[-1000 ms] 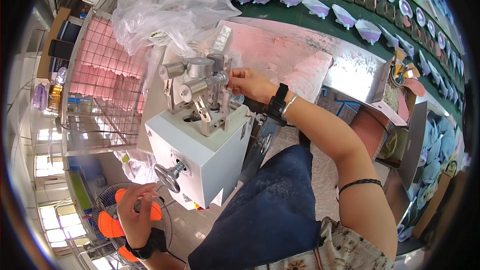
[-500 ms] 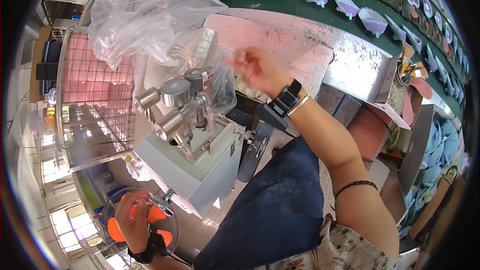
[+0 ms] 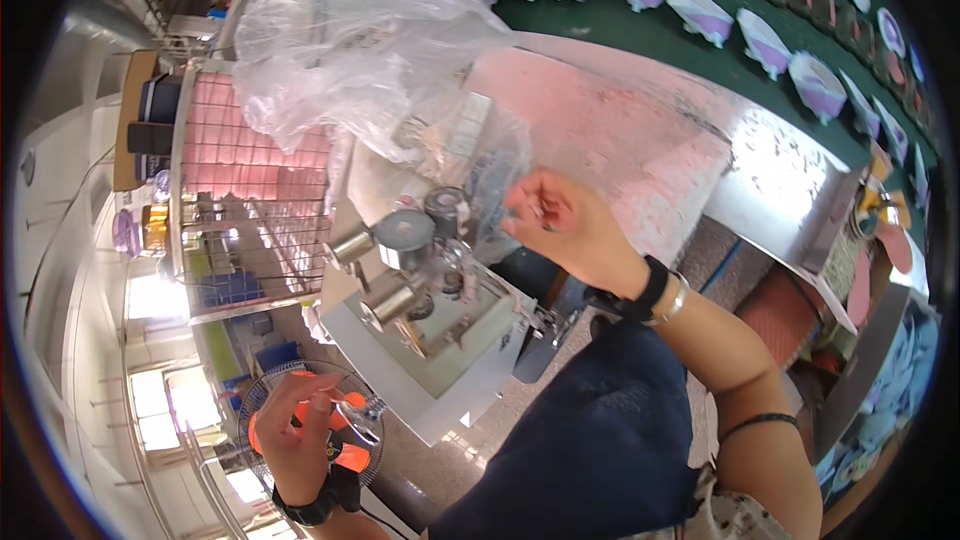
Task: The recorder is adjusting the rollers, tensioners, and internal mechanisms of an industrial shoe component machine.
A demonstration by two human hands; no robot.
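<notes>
**Right hand (image 3: 572,228) now away from the machine (image 3: 428,365)**

One fan (image 3: 352,457) stands at left, partly behind the left hand (image 3: 300,445), whose fingers bend beside one handwheel (image 3: 362,424); I cannot tell whether they grasp anything. The one machine stands between the two hands. The right hand, by its rollers (image 3: 394,304) a second ago, is now apart, leaving them untouched; fingers curled, grip unclear. Farther right: at least six purple-white pieces (image 3: 700,16).

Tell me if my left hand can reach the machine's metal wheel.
Probably yes: your left hand is right beside the metal wheel, and nothing visible blocks the way.
</notes>
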